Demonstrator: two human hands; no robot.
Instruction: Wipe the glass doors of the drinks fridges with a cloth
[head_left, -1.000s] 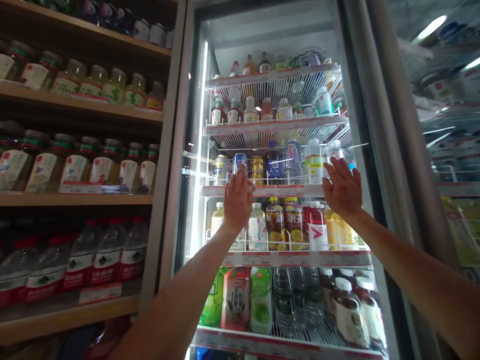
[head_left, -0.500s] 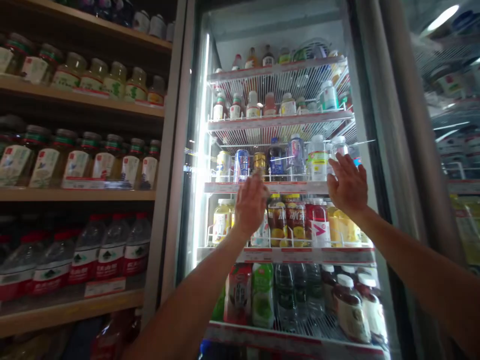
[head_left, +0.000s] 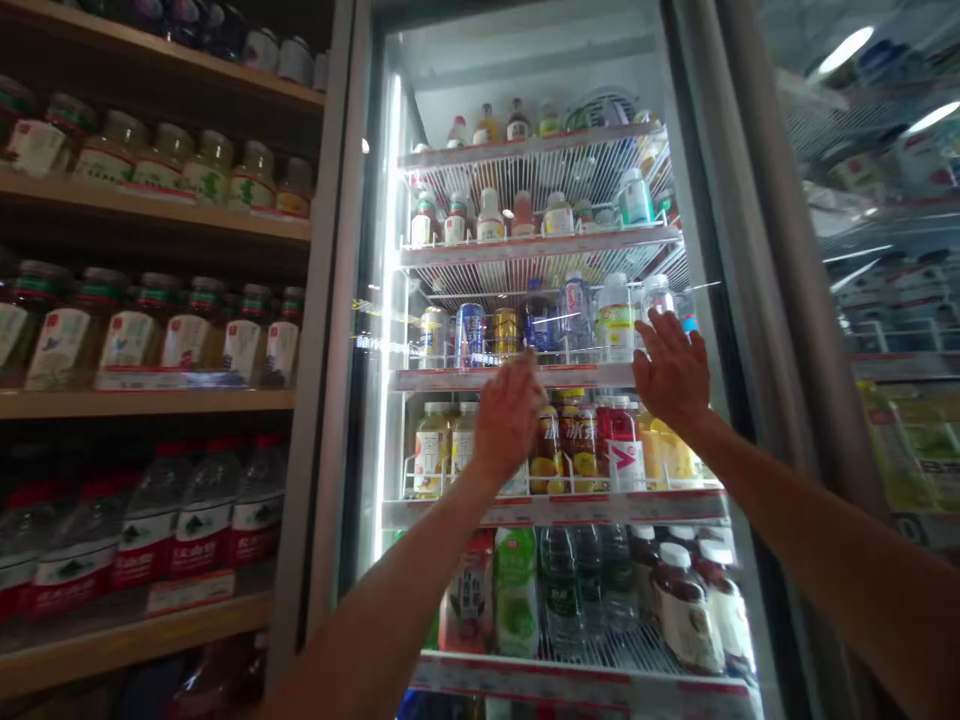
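In the middle of the view my left hand point(head_left: 508, 420) is raised in front of a lit drinks fridge, its fingers stretched out and somewhat blurred. Behind it are dark iced-tea bottles point(head_left: 581, 445) and a gold can point(head_left: 506, 332). To the right, my right hand point(head_left: 675, 372) is up with fingers spread, holding nothing. It covers part of a shelf with a clear bottle with a yellow-green label point(head_left: 615, 318) and a red-pink drink bottle point(head_left: 624, 450) near it. Faint reflections suggest glass before the shelves; whether either palm touches it I cannot tell.
At left, wooden shelving point(head_left: 142, 402) carries rows of jar-like bottles and red-capped water bottles point(head_left: 206, 510). A metal frame post point(head_left: 319, 330) separates it from the fridge. Another glass-fronted cooler point(head_left: 892, 365) stands at right. Cartons point(head_left: 517, 590) and brown bottles point(head_left: 686, 610) fill the lower fridge shelf.
The fridge and shelves have shifted slightly left in view. My left hand has moved a little to the right across the shelves; my right hand keeps about the same place before the fridge.
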